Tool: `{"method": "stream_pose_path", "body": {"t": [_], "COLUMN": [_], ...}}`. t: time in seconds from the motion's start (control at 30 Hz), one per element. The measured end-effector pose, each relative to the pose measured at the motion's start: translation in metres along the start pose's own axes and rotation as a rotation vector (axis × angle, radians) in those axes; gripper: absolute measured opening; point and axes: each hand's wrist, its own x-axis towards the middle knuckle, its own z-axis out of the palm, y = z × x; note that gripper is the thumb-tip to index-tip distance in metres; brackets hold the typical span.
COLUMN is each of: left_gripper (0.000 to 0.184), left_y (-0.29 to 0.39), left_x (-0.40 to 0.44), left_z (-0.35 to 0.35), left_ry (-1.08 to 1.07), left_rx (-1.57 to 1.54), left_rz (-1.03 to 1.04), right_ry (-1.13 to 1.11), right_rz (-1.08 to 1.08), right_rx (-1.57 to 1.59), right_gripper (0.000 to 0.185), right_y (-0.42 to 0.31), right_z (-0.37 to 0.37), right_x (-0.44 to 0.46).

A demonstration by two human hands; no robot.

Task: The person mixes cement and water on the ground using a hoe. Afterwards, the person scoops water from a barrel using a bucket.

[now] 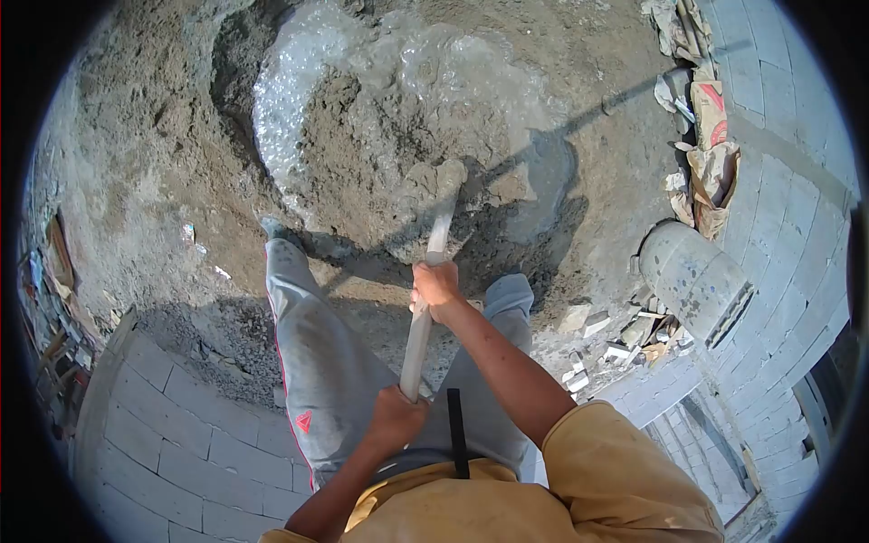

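Observation:
A long pale wooden handle of a hoe runs up from my waist into wet grey mortar. My left hand is wrapped round the handle's near end, in front of my lap. Farther up the shaft, my right hand grips it with closed fingers. The hoe's far end is caked in mortar, and its blade is mostly hidden there. Wet, shiny mix spreads around a drier, lumpy mound in the middle. My legs, in grey trousers, stand apart on either side of the handle.
A mortar-stained bucket lies on its side at the right. Torn paper sacks line the base of a block wall. Broken rubble lies near the bucket. Another block wall stands at lower left, with debris beyond it.

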Motion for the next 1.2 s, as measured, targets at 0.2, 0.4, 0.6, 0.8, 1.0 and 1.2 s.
{"method": "stream_pose_path", "body": {"t": [0.2, 0.4, 0.6, 0.8, 1.0, 1.2], "left_gripper": [0.036, 0.036, 0.039, 0.034, 0.042, 0.036], "left_y": [0.099, 0.095, 0.099, -0.096, -0.174, 0.009], "left_x": [0.061, 0.088, 0.081, 0.123, 0.143, 0.295], "left_z": [-0.015, 0.018, 0.024, 0.094, 0.122, 0.121], "left_ry": [-0.128, -0.086, -0.058, 0.313, 0.217, 0.275], "left_rx": [-0.114, -0.231, -0.203, 0.238, 0.451, 0.291], "left_rz": [-0.18, -0.158, -0.128, -0.167, -0.21, 0.248], "right_ry": [-0.03, -0.013, -0.127, -0.206, -0.223, -0.075], "right_rz": [0.12, 0.103, -0.006, -0.133, -0.008, -0.506], "right_rx": [-0.086, -0.091, 0.049, 0.313, 0.357, 0.409], "right_gripper": [0.022, 0.02, 0.022, 0.02, 0.016, 0.019], "right_y": [-0.071, -0.083, -0.068, 0.105, 0.143, -0.069], "right_z": [0.001, -0.009, -0.022, -0.02, -0.055, -0.113], "right_x": [0.077, 0.085, 0.098, 0.111, 0.079, 0.124]}}
